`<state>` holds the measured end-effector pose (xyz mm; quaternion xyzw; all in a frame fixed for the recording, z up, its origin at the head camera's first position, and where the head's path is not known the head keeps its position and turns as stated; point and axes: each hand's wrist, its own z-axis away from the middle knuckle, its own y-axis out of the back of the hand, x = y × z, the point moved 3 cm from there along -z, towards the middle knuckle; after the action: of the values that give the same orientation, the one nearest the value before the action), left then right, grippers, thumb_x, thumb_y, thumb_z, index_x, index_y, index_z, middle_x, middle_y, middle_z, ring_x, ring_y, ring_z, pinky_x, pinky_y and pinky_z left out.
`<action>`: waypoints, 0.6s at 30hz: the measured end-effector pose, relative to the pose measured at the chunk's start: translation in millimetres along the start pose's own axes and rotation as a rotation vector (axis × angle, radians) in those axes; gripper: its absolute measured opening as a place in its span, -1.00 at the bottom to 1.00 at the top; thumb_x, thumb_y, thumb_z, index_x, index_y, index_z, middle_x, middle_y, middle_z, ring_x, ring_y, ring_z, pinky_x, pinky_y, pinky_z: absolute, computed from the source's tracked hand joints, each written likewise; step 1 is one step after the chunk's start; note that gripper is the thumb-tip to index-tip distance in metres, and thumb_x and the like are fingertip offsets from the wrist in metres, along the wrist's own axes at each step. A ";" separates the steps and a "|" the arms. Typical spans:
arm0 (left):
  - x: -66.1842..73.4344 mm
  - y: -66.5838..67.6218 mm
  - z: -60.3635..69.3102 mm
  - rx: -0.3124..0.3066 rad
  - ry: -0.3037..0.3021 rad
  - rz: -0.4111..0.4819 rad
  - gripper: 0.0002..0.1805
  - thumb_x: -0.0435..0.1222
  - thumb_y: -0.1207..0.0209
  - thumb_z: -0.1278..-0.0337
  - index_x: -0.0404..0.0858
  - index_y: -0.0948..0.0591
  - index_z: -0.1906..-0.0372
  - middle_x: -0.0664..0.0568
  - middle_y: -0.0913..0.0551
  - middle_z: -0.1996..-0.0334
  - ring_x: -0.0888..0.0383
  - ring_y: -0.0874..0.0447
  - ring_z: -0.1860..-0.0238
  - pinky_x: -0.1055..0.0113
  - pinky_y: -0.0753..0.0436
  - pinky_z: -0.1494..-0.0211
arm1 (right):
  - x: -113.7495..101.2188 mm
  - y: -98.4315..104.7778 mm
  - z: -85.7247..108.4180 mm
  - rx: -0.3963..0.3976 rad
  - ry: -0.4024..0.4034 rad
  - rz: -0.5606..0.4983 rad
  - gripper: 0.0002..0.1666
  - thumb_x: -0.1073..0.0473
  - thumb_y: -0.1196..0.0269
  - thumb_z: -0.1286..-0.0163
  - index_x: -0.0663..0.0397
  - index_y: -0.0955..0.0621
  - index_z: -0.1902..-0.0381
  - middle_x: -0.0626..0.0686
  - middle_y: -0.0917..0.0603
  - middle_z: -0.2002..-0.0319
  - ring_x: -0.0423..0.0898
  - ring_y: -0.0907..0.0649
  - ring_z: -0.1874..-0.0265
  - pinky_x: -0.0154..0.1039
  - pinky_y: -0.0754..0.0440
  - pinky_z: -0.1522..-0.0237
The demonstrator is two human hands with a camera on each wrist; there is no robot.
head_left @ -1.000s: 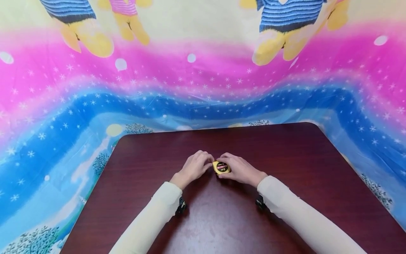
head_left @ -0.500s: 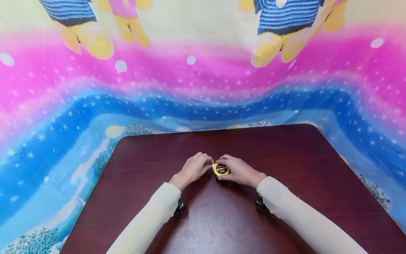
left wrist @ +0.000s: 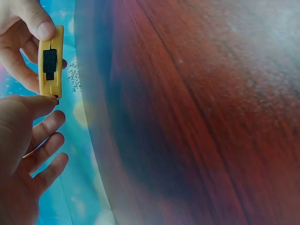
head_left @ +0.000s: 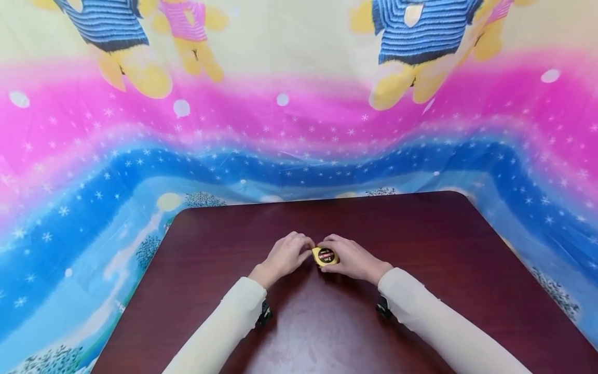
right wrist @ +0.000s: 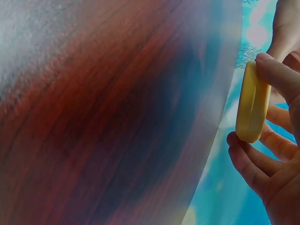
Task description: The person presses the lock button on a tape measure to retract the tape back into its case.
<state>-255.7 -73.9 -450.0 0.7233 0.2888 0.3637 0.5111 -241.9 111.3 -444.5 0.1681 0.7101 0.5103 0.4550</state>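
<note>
A small yellow tape measure (head_left: 325, 256) with a black and red "2m" label is held above the brown table (head_left: 299, 332). My right hand (head_left: 354, 259) grips its case between thumb and fingers. At the case's left end, my left hand (head_left: 284, 259) pinches the small dark end hook (left wrist: 57, 100) with thumb and index finger; its other fingers are spread in the left wrist view. That view also shows a black slider (left wrist: 49, 61) on the narrow side of the case. The plain yellow back edge faces the right wrist view. No drawn-out blade is visible.
A colourful cloth (head_left: 280, 124) with bears and snowflakes hangs behind and beside the table. Black wrist straps (head_left: 265, 310) show under both pale sleeves (head_left: 219, 327).
The head view has tilted up a little, so the whole scene sits lower. Both hands and the tape measure keep nearly the same place relative to each other.
</note>
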 end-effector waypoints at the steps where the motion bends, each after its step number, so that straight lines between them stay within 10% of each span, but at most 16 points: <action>1: -0.8 -0.6 1.2 0.002 0.002 -0.002 -0.86 -0.19 -0.28 -0.33 -0.05 -0.75 0.08 0.17 -0.74 0.20 0.19 -0.63 0.06 0.26 -0.67 -0.02 | -0.3 -1.1 -0.2 0.001 0.002 0.001 -0.32 -0.05 -0.48 -0.25 0.02 -0.59 -0.29 -0.01 -0.58 -0.19 -0.15 -0.62 0.00 -0.16 -0.64 -0.05; 18: -11.0 3.1 11.0 0.034 0.039 0.004 -0.82 -0.14 -0.23 -0.37 -0.04 -0.75 0.05 0.17 -0.76 0.09 0.17 -0.64 -0.02 0.21 -0.66 -0.11 | 6.3 5.0 2.1 0.020 -0.027 0.019 -0.30 -0.06 -0.47 -0.26 -0.02 -0.56 -0.32 -0.02 -0.57 -0.21 -0.12 -0.62 -0.03 -0.11 -0.63 -0.07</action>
<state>-252.7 -89.4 -451.9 0.7252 0.3033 0.3739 0.4923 -244.6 119.0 -443.2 0.1862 0.7075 0.5049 0.4580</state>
